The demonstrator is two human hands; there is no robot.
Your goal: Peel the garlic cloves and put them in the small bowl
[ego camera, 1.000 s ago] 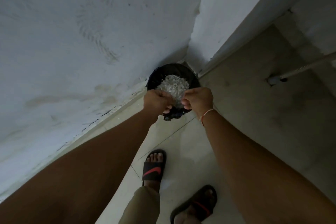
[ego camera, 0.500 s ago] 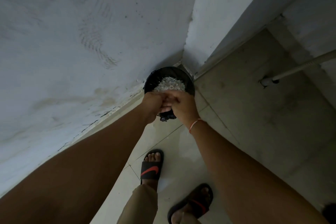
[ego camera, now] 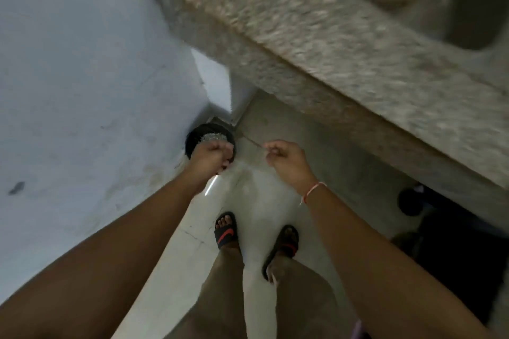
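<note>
A black bin [ego camera: 192, 136] stands on the floor in the corner, with a heap of pale garlic skins [ego camera: 213, 137] in it. My left hand [ego camera: 212, 155] hovers over the bin's near rim, its fingers curled into a fist. Nothing shows in it through the blur. A short bright streak [ego camera: 211, 186] lies beside that wrist, and I cannot tell what it is. My right hand [ego camera: 285, 158] is off to the right of the bin, over the floor, fingers curled with thumb against them. No cloves or small bowl are in view.
A speckled stone counter edge [ego camera: 344, 63] runs diagonally above my right hand, with a sink basin [ego camera: 468, 8] at the top right. A white wall [ego camera: 82, 77] fills the left. My feet in black sandals [ego camera: 225, 230] stand on pale tiles. Dark objects [ego camera: 418, 201] sit under the counter.
My hands were together over the bin; the right one has now pulled away to the right. The view has swung up and right, bringing the counter and sink in.
</note>
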